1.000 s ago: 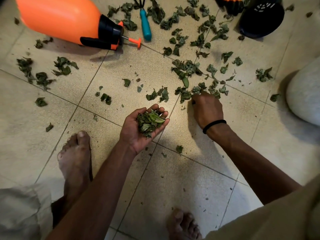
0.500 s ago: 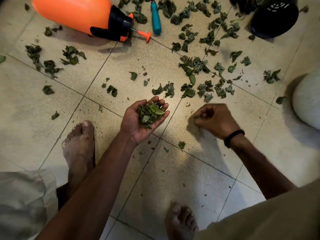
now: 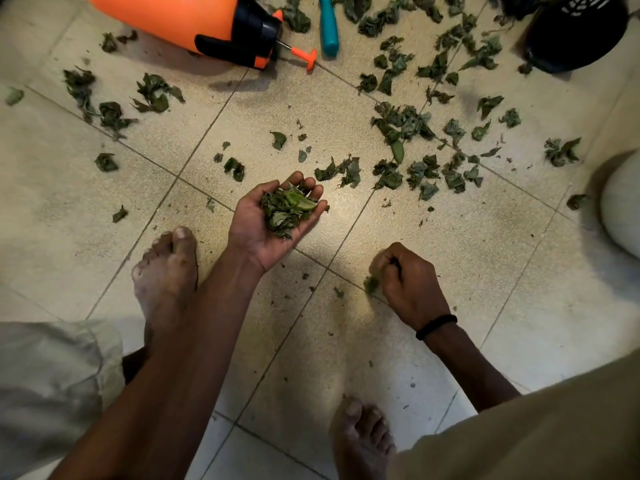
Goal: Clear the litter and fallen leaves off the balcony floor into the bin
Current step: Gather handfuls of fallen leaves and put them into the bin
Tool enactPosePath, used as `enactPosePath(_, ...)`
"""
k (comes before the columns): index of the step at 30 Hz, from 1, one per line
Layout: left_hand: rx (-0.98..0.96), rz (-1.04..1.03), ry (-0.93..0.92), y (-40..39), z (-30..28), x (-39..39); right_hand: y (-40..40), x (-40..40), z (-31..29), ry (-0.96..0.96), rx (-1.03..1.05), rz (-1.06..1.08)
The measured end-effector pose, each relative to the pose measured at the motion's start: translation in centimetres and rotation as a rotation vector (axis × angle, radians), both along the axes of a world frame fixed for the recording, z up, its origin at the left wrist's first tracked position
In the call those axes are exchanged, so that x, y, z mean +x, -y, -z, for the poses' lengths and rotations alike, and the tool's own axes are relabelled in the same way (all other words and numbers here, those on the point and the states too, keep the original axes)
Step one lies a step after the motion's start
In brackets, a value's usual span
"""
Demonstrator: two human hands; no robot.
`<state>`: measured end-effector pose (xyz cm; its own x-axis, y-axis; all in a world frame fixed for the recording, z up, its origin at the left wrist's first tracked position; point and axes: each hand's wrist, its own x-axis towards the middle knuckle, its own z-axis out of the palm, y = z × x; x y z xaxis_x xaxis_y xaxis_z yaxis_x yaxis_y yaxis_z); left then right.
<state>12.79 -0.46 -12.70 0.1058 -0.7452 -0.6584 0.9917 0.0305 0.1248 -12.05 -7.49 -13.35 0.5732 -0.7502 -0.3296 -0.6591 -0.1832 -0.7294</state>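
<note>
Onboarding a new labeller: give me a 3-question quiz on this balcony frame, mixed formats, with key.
1. True or false: the left hand is cupped palm up and holds a pile of leaves.
2. Multiple choice: the right hand is
A. flat on the tile
B. closed, pinching a leaf scrap near the floor
C. gripping the orange pressure sprayer
3. Fill in: the teal tool handle lies just to the ___ of the sprayer's nozzle in the picture.

Key: 1 true; 2 B; 3 right.
</note>
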Motion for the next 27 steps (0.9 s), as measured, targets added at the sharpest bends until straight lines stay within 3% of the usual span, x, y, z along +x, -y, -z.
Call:
enactPosePath(2,0.001,-0.011,0.005,0.1,-0.3,0.4,-0.3,-0.4,0.3,-0.087,-0.076,-0.05)
enactPosePath(7,0.0,-0.031,0.005,-0.2,-0.3,0.7,-2.2,-0.9,1.4,-0.396,-0.494,-0.321)
enactPosePath(10,-0.01,-0.051,0.006,-0.5,-0.2,1.1,-2.6,-0.7,2.6,-0.451,-0.573,-0.454)
enactPosePath(13,-0.007,-0.078,0.017,-0.9,-0.2,2.1,-1.7,0.3,2.5,-0.264,-0.464,-0.44)
enactPosePath(16,-0.002,-0.11,0.025,-1.5,0.0,2.8,0.5,3.4,0.7,-0.072,-0.071,-0.163)
enactPosePath(18,0.007,-0.124,0.018,-1.9,0.2,3.1,2.1,6.1,0.1,-0.06,0.033,-0.071)
enactPosePath(22,0.02,-0.146,0.001,-2.5,0.4,2.9,3.9,10.7,0.6,-0.018,-0.112,-0.139)
enactPosePath(27,0.006,-0.158,-0.002,-2.7,0.7,2.7,3.0,12.8,2.5,-0.192,-0.343,-0.391)
